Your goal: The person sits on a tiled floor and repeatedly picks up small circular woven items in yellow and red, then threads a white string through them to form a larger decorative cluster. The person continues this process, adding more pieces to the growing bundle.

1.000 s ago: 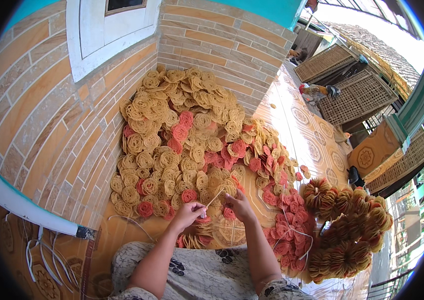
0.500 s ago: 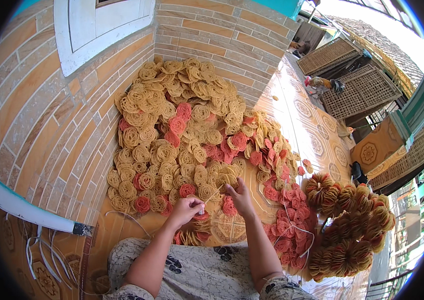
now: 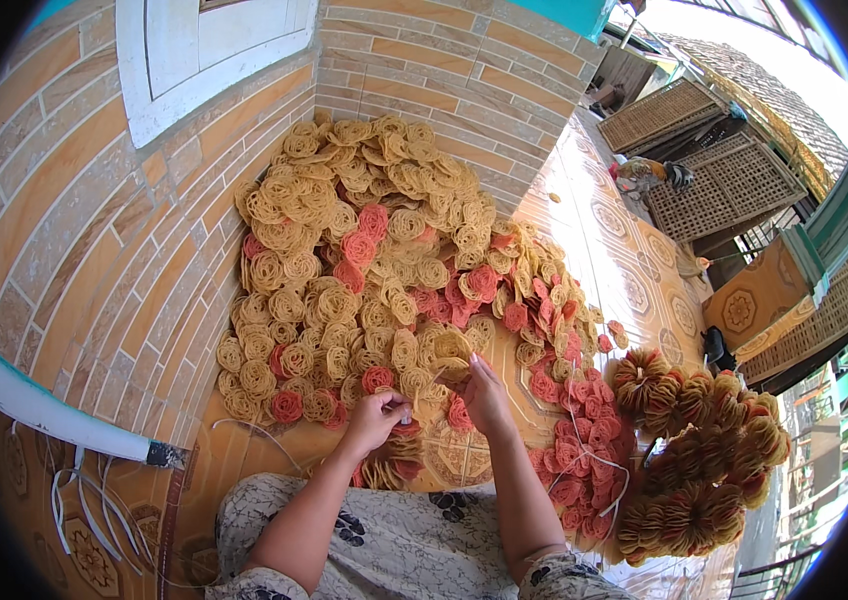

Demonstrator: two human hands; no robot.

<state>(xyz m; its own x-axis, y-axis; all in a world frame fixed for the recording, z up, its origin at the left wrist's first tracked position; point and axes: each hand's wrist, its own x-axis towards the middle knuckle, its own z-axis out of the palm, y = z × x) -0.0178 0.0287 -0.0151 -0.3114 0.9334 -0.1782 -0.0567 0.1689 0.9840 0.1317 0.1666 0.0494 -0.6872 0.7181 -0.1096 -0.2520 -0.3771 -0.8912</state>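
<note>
A broad heap of round, lacy coiled discs (image 3: 329, 305), mostly tan with some pink-red ones, lies on the floor in front of me. My right hand (image 3: 486, 398) is closed at the heap's near edge, with thumb and fingers on a tan coiled disc (image 3: 452, 347). To its left, my left hand (image 3: 376, 422) is pinched closed. Something small and pale shows at its fingertips, too small to name. Just under that hand, a row of tan and red discs (image 3: 389, 472) stands on edge, packed face to face, in front of my lap.
Pink discs (image 3: 584, 440) with a white string across them lie to my right, beside thick bundled rings of discs (image 3: 699, 450). White strips (image 3: 94, 500) hang at lower left. A brick-patterned wall (image 3: 134, 230) bounds the left. A rooster (image 3: 649, 175) stands near woven panels (image 3: 729, 185).
My right hand has turned slightly, and the tan disc by its fingers shows more of its face. The left hand has barely moved. The whole view has shifted a little.
</note>
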